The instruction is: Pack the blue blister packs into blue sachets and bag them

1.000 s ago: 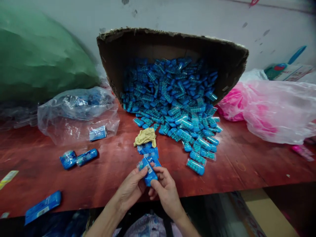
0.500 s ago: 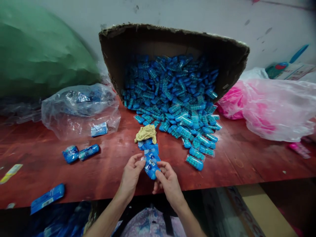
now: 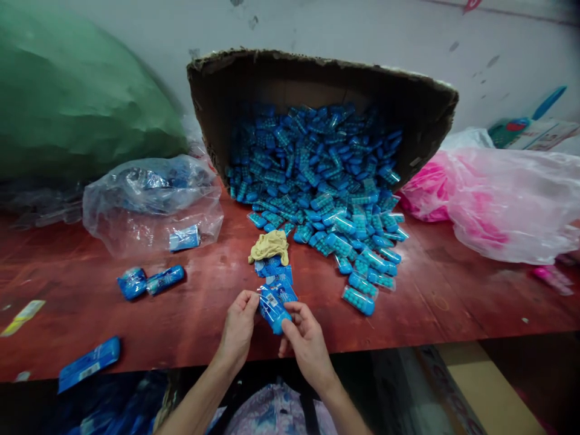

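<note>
A small blue packet [image 3: 273, 309] with a white label sits above the near edge of the red table [image 3: 453, 302], pinched between the left hand [image 3: 238, 326] and right hand [image 3: 306, 338], fingers curled on it. Beyond lie blue label strips [image 3: 276, 275], a yellow cloth [image 3: 270, 245] and a tipped cardboard box [image 3: 317, 78] spilling blue packs [image 3: 326, 181].

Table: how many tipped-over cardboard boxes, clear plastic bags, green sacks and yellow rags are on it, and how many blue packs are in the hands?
Tipped cardboard box: 1
Clear plastic bag: 1
Green sack: 1
Yellow rag: 1
Blue pack, held: 1
Total: 5
</note>
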{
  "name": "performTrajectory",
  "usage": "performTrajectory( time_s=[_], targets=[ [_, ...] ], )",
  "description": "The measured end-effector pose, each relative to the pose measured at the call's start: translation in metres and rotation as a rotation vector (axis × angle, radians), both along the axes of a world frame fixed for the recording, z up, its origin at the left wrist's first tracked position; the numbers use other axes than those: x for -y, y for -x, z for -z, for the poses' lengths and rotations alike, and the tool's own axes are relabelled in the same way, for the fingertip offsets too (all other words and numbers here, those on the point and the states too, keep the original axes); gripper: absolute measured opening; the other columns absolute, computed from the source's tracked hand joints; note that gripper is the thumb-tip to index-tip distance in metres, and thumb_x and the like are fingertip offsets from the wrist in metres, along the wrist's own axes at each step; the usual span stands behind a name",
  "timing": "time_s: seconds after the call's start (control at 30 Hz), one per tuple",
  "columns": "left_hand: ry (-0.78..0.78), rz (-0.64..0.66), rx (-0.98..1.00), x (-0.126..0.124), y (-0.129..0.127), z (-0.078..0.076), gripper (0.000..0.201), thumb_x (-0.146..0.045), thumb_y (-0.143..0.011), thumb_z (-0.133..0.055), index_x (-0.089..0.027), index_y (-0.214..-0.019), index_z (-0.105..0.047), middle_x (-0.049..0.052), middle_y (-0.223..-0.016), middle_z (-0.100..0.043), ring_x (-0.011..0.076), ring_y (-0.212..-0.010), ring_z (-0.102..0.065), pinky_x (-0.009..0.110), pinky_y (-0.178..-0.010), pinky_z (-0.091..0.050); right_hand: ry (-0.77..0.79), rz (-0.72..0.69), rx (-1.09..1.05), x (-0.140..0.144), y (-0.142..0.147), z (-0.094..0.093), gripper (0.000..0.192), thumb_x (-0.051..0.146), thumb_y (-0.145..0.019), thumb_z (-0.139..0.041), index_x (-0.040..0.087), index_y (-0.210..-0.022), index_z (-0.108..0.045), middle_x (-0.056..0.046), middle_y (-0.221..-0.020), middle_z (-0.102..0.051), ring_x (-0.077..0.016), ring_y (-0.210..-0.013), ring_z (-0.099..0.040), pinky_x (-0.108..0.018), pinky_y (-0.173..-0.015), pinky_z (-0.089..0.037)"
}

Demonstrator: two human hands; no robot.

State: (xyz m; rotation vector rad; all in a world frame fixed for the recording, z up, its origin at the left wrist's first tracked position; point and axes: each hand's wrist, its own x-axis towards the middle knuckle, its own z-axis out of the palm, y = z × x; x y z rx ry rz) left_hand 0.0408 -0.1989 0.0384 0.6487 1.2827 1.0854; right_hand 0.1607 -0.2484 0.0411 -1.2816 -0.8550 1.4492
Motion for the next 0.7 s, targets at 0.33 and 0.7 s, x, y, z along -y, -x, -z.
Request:
performTrajectory(
  time_s=[0.33,0.7],
  targets=[
    [0.297,0.226,0.376,0.008,-0.006,-0.022,0.018,-0.028,-0.071,-0.064,-0.014,-0.08,-0.06,0.0,-0.066,-0.064,0.0096,-0.059,-0.059,0.021,-0.061,-0.047,-0.551,-0.032,0.72,0.011,-0.003,0.004,0.031,0.02,-0.083,-0.049,0.019,-0.114,-0.049,-0.008,-0.095,-0.062,-0.0195,-0.084,-0.06,-0.031,-0.073,-0.05],
    [0.262,0.255,0.457,0.012,0.0,-0.024,0.01,-0.022,-0.072,-0.062,-0.014,-0.078,-0.063,0.002,-0.071,-0.068,0.0101,-0.061,-0.06,0.024,-0.065,-0.05,-0.207,-0.017,0.311,0.014,-0.002,0.002,0.023,0.025,-0.086,-0.044,0.021,-0.107,-0.05,0.001,-0.075,-0.056,-0.0088,-0.052,-0.051,-0.021,-0.051,-0.046]
  ],
)
